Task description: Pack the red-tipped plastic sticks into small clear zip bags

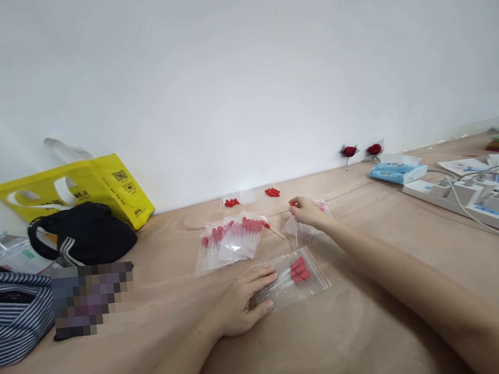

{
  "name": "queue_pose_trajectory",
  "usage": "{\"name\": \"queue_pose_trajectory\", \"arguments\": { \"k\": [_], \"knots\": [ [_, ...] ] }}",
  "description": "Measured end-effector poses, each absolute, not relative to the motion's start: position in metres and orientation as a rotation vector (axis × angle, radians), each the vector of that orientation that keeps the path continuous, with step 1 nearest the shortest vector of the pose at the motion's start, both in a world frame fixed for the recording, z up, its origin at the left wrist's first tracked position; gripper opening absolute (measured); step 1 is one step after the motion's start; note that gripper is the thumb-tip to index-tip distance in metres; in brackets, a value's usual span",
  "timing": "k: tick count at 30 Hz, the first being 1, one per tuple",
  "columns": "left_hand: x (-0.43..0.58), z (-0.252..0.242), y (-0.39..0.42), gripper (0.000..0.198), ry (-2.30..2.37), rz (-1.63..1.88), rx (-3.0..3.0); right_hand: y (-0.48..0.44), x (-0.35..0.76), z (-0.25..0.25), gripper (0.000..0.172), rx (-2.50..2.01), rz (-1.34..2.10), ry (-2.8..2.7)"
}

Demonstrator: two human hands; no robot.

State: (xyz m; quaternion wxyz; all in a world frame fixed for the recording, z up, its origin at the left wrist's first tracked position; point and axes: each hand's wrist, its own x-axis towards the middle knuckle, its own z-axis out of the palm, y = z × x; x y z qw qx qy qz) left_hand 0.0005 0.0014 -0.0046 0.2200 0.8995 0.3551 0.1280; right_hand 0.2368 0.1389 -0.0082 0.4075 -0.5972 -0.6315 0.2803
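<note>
My left hand [247, 299] lies on a clear zip bag [316, 286], its fingers stretched over the bag's left end. Inside that bag are several sticks with red tips [300, 269]. Farther off, my right hand [306, 212] is closed in a pinch, with a red tip [293, 203] showing at the fingertips; a thin pale stick seems to hang below it. Beside it, partly behind the wrist, lie more clear bags [300, 229]. To the left is a fan of overlapping bags [237, 241] with red-tipped sticks. One loose red-tipped stick [278, 233] slants between the two groups.
Two small red piles [232, 203] [272, 193] lie on clear plastic by the wall. At left are a yellow bag [99, 184], a black bag [86, 232] and a striped bag [19, 315]. Rightward are a tissue pack [395, 170], a power strip [467, 201] and red flowers [374, 149].
</note>
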Motion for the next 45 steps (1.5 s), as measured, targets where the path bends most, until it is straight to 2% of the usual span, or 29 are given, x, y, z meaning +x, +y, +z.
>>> {"name": "queue_pose_trajectory", "arguments": {
  "k": [7, 16, 24, 31, 37, 42, 45],
  "knots": [
    [0.003, -0.002, 0.001, 0.044, 1.004, 0.336, 2.485, 0.076, 0.289, -0.031, 0.031, -1.241, 0.810, -1.175],
    [0.003, -0.005, -0.001, 0.044, 1.065, 0.370, 2.487, 0.039, 0.272, -0.034, 0.033, -1.128, 1.049, -1.043],
    [0.004, -0.007, 0.000, 0.044, 1.079, 0.363, 2.484, 0.023, 0.264, -0.034, 0.027, -1.078, 1.267, -0.929],
    [0.005, -0.004, -0.001, 0.045, 1.124, 0.306, 2.481, 0.018, 0.266, -0.032, 0.032, -1.012, 1.388, -1.030],
    [0.005, -0.004, -0.001, 0.046, 1.132, 0.298, 2.494, 0.018, 0.271, -0.031, 0.030, -1.057, 1.502, -1.401],
    [0.005, -0.005, -0.001, 0.046, 1.134, 0.299, 2.476, 0.022, 0.282, -0.026, 0.046, -0.944, 1.699, -1.621],
    [0.005, -0.005, -0.001, 0.046, 1.134, 0.312, 2.470, 0.027, 0.285, -0.027, 0.042, -0.874, 1.807, -1.576]
  ]
}}
